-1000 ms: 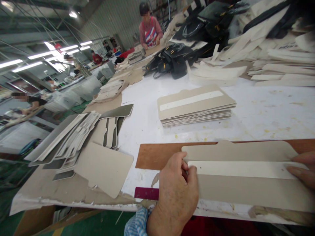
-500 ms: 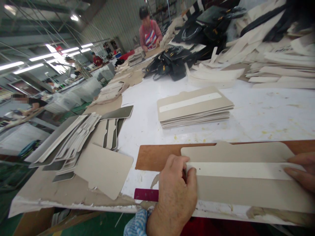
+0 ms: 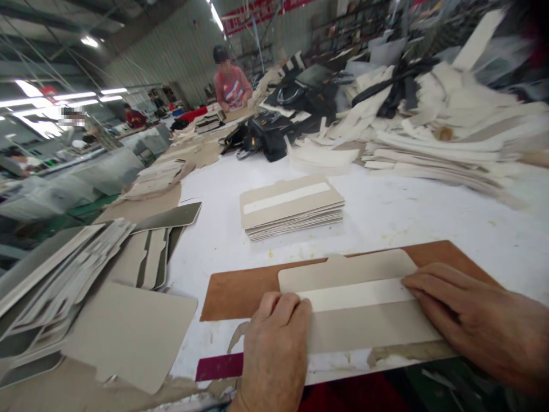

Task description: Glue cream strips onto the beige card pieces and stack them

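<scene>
A person's two bare hands work on a beige panel (image 3: pixel 375 326) with a white strip (image 3: pixel 355 296) running lengthwise across it, near the front edge of the worktop (image 3: pixel 214 214). The left hand (image 3: pixel 277 343) curls over the panel's left end, its fingers close together at the strip's end. The right hand (image 3: pixel 472 317) reaches in from 3 o'clock, thumb and index fingertips close together at the strip's right end. Whether either grip pinches the strip or only presses on it cannot be told.

The panel's far edge, with a small raised tab, overlaps a brown board (image 3: pixel 240 292), which shows beyond it at both ends. The panel's near edge lies close to the worktop's front edge, so little room shows at 6 o'clock.

Taking the panel as the dial's centre, a neat stack of similar panels (image 3: pixel 285 209) sits at 11 o'clock, apart from the board, with a white surface between them. The widest open room lies at 2 o'clock. A purple strip (image 3: pixel 219 367) lies at 8 o'clock, just beside the left hand. At 9 o'clock lie a loose beige panel (image 3: pixel 132 332) and an untidy pile of dark and pale pieces (image 3: pixel 64 280). Farther off, black bags (image 3: pixel 266 134) and a co-worker (image 3: pixel 231 88) are at 11 o'clock, heaped pale pieces (image 3: pixel 450 143) at 1 o'clock.
</scene>
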`<move>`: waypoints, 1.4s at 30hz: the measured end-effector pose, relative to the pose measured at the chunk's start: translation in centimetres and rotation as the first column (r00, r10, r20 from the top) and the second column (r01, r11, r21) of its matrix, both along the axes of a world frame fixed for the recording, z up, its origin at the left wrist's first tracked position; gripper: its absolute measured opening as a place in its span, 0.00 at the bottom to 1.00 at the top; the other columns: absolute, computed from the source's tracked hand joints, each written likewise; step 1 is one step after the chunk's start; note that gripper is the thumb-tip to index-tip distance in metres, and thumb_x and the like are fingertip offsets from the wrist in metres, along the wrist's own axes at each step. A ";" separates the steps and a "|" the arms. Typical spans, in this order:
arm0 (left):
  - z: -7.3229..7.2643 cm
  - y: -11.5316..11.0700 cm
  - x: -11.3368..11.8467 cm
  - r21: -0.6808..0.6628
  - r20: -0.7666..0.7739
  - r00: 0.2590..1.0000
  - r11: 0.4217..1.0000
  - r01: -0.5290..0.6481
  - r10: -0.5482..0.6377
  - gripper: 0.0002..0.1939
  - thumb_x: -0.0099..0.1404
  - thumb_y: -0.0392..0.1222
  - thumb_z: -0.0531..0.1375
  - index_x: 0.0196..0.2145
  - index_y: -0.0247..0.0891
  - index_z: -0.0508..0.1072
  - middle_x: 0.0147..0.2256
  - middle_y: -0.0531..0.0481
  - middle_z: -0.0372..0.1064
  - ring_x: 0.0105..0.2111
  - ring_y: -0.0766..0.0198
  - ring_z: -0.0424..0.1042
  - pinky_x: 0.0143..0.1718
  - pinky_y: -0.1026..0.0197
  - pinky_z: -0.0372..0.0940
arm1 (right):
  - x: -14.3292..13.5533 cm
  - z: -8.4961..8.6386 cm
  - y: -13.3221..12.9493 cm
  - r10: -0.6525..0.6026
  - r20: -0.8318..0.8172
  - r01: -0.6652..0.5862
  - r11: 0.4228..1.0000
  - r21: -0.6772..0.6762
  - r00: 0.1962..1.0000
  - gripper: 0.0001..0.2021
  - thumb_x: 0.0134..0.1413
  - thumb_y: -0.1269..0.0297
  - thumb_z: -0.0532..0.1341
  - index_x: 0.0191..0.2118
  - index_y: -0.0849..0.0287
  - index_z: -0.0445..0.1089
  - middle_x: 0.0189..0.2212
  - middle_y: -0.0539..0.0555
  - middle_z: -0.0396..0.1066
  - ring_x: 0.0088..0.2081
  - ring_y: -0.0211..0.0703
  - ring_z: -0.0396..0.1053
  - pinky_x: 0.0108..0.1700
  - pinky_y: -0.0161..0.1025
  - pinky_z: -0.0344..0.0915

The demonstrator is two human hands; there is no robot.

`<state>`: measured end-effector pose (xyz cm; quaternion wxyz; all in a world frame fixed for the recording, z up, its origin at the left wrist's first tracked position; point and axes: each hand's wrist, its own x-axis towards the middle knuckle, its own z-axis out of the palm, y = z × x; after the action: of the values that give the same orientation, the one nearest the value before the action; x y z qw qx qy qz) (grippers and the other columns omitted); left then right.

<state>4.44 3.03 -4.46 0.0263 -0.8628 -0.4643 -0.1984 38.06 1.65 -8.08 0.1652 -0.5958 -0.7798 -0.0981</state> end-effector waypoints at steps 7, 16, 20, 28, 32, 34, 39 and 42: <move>-0.1 -1.6 2.0 0.061 -0.292 0.955 0.997 -0.043 0.059 0.45 0.62 0.78 0.67 0.66 0.46 0.76 0.49 0.39 0.80 0.48 0.42 0.76 0.46 0.42 0.74 | -2.0 2.0 -1.3 0.216 0.207 -0.240 0.966 0.097 0.954 0.34 0.51 0.80 0.54 0.64 0.55 0.72 0.41 0.54 0.81 0.25 0.44 0.78 0.19 0.37 0.71; -1.2 -1.8 1.7 0.142 -0.326 0.941 0.989 -0.048 0.093 0.47 0.56 0.80 0.70 0.63 0.49 0.80 0.52 0.36 0.79 0.50 0.38 0.73 0.50 0.39 0.71 | -2.8 1.7 -2.0 0.182 0.206 -0.203 0.975 0.086 0.961 0.35 0.46 0.80 0.56 0.63 0.59 0.72 0.47 0.58 0.81 0.33 0.51 0.82 0.27 0.39 0.81; -1.8 -1.9 0.6 0.153 -0.382 0.922 0.988 -0.009 0.068 0.44 0.59 0.73 0.73 0.65 0.47 0.78 0.54 0.36 0.79 0.51 0.40 0.73 0.52 0.41 0.70 | -3.1 2.4 -1.9 0.151 0.234 -0.194 0.965 0.174 0.961 0.32 0.44 0.83 0.55 0.57 0.64 0.72 0.46 0.61 0.82 0.36 0.52 0.84 0.32 0.41 0.84; -3.2 -1.7 -0.1 0.243 -0.235 0.970 0.970 0.002 0.057 0.36 0.70 0.73 0.63 0.59 0.41 0.81 0.54 0.35 0.80 0.52 0.43 0.77 0.52 0.46 0.73 | -2.3 0.9 -2.4 0.135 0.239 -0.177 0.970 0.165 0.962 0.29 0.50 0.83 0.54 0.58 0.68 0.75 0.52 0.68 0.80 0.47 0.58 0.83 0.40 0.45 0.87; -3.7 -1.0 -1.2 0.343 -0.227 0.974 0.935 0.094 -0.015 0.38 0.74 0.72 0.57 0.54 0.31 0.80 0.53 0.32 0.82 0.50 0.44 0.80 0.49 0.49 0.77 | -1.4 0.4 -2.1 0.099 0.267 -0.141 0.980 0.140 0.959 0.25 0.53 0.83 0.53 0.53 0.64 0.79 0.50 0.67 0.81 0.50 0.59 0.82 0.47 0.47 0.86; -3.7 -0.9 -2.0 0.312 -0.164 0.985 0.945 0.098 -0.048 0.31 0.76 0.69 0.57 0.48 0.34 0.79 0.52 0.34 0.82 0.50 0.46 0.81 0.50 0.51 0.78 | -0.6 0.6 -1.9 0.060 0.255 -0.097 0.986 0.135 0.965 0.22 0.55 0.83 0.52 0.43 0.61 0.81 0.44 0.66 0.81 0.47 0.61 0.82 0.46 0.50 0.86; -4.8 -1.6 -3.5 0.275 0.044 0.994 0.955 -0.106 0.098 0.17 0.79 0.53 0.58 0.54 0.39 0.75 0.55 0.36 0.81 0.52 0.48 0.83 0.51 0.48 0.79 | 0.6 0.2 -1.6 0.029 0.068 -0.045 0.967 0.252 0.997 0.20 0.69 0.73 0.52 0.53 0.62 0.81 0.50 0.63 0.82 0.48 0.61 0.80 0.53 0.58 0.81; -5.9 -1.8 -3.2 0.320 0.074 0.986 0.932 -0.168 0.152 0.19 0.75 0.42 0.60 0.61 0.38 0.72 0.53 0.37 0.83 0.51 0.46 0.83 0.51 0.47 0.79 | 0.4 -1.7 -1.1 0.133 0.003 -0.128 0.949 0.290 0.991 0.19 0.71 0.70 0.53 0.57 0.60 0.79 0.54 0.61 0.81 0.50 0.60 0.80 0.55 0.58 0.79</move>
<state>1.23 1.24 -10.40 0.1731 -0.8008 -0.4945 -0.2901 38.45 0.53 -9.81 0.2633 -0.5132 -0.7933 -0.1948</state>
